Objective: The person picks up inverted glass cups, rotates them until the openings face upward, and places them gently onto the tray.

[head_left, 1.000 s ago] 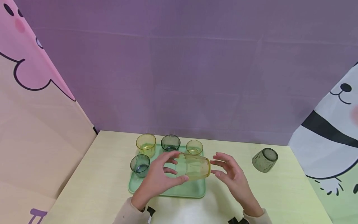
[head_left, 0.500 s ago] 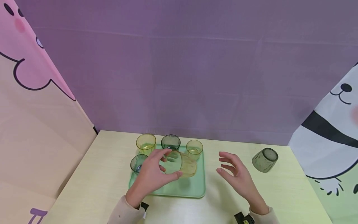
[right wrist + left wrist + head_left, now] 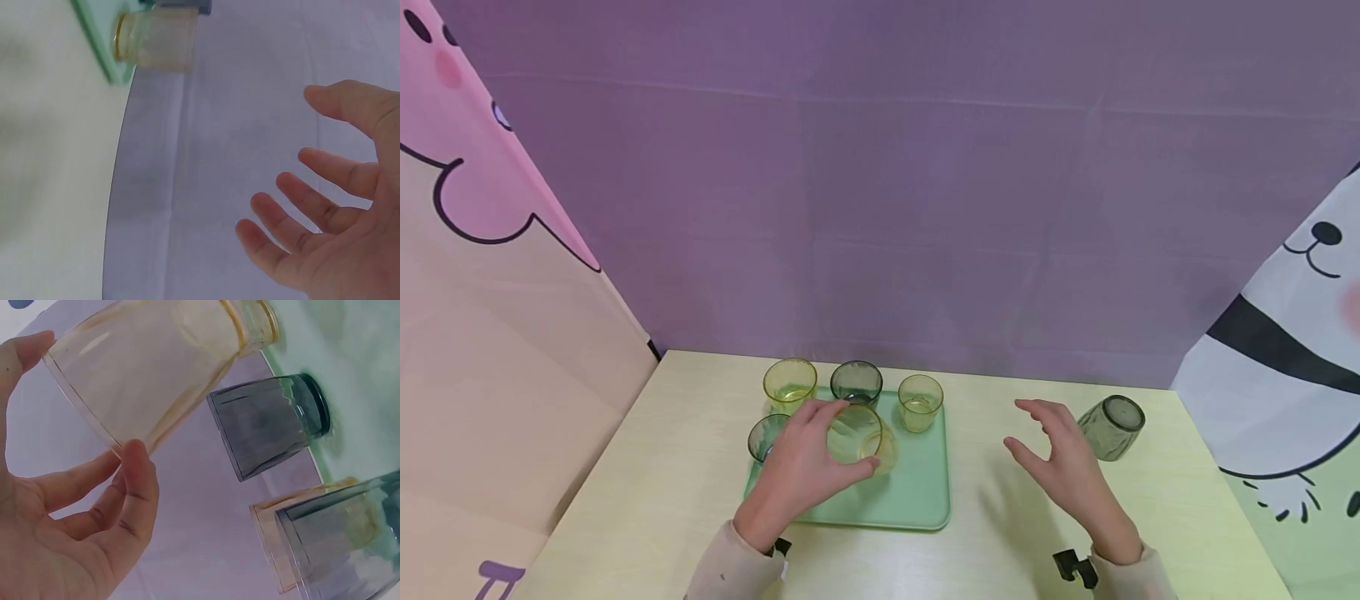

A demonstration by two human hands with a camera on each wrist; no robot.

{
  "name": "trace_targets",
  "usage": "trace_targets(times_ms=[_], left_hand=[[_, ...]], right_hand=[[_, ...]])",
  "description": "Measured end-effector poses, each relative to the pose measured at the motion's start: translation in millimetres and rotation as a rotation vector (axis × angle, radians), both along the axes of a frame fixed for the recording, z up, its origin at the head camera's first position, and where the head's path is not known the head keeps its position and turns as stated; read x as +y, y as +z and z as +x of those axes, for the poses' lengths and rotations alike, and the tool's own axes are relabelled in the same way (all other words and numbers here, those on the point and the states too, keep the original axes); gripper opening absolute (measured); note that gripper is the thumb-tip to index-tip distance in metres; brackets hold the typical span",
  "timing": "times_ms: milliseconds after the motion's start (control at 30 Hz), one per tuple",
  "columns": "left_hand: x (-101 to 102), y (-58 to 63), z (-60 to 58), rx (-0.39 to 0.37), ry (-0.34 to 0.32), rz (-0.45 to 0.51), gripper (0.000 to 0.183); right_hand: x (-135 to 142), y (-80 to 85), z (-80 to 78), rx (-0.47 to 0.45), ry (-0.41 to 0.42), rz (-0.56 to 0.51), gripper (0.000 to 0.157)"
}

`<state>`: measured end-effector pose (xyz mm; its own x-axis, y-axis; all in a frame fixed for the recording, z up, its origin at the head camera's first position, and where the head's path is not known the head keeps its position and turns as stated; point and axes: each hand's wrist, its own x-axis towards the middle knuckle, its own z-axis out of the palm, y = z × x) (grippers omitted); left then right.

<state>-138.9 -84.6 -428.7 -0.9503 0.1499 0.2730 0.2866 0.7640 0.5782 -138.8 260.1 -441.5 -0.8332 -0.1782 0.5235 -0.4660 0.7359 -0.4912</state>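
My left hand (image 3: 801,462) pinches the rim of a clear yellow drinking glass (image 3: 854,433), mouth up, over the middle of the green tray (image 3: 917,500). In the left wrist view, thumb and fingertips grip opposite sides of the rim of this tumbler (image 3: 150,375). Around it on the tray stand a larger yellow glass (image 3: 790,387), a dark grey glass (image 3: 856,382), a small yellow glass (image 3: 921,407) and a bluish-grey glass (image 3: 763,440), partly hidden by my hand. My right hand (image 3: 1070,471) hovers with spread fingers, holding nothing, beside an upside-down grey-green glass (image 3: 1116,427).
The pale wooden table (image 3: 1000,533) carries the tray left of centre, and the upside-down glass sits at its back right. A purple cloth (image 3: 925,208) rises behind the back edge, with printed cloth panels at both sides.
The yellow glass has turned from lying sideways to mouth up and come down over the tray in my left hand. My right hand has drawn away to the right, toward the upside-down glass.
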Motion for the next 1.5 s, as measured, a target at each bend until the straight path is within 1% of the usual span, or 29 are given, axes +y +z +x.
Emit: trace_targets(times_ms=[167,300,500,633,733,833,933,1033,1233,1367,1500], left_hand=[[-0.8,-0.5,-3.8,-0.001,0.013,-0.068,0.08],[-1.1,-2.4,-7.9,0.0,0.024,-0.141,0.083],[-1.1,-5.3,-13.7,-0.012,0.039,-0.221,0.081],[-1.1,-7.8,-16.4,-0.033,0.047,-0.259,0.082],[-1.2,-11.2,-18.5,-0.043,0.045,-0.277,0.083],[-0.8,-14.4,-20.5,-0.056,0.037,-0.287,0.084],[0.2,-16.5,-22.1,-0.065,0.028,-0.287,0.083],[1.1,-18.1,-23.3,-0.069,0.032,-0.291,0.081],[2.6,-19.5,-25.7,-0.095,0.035,-0.328,0.079],[2.7,-20.2,-27.3,-0.111,0.027,-0.337,0.08],[2.5,-20.6,-27.3,-0.105,0.025,-0.34,0.079]], right_hand=[[10.0,-1.0,-5.7,0.026,-0.011,0.064,0.049],[19.7,-1.1,-11.9,0.038,-0.016,0.1,0.048],[38.8,0.7,-20.3,0.085,-0.077,0.159,0.048],[55.3,-1.2,-25.8,0.118,-0.12,0.221,0.049],[67.2,-1.8,-27.7,0.074,-0.177,0.278,0.05],[76.9,0.0,-27.2,-0.016,-0.243,0.326,0.051],[85.8,0.6,-27.4,-0.105,-0.281,0.355,0.054],[94.8,-1.7,-30.9,-0.176,-0.292,0.358,0.055],[109.9,-5.6,-39.5,-0.28,-0.308,0.358,0.057],[117.2,-6.1,-43.8,-0.316,-0.311,0.353,0.057],[121.1,-8.3,-46.0,-0.336,-0.312,0.35,0.057]])
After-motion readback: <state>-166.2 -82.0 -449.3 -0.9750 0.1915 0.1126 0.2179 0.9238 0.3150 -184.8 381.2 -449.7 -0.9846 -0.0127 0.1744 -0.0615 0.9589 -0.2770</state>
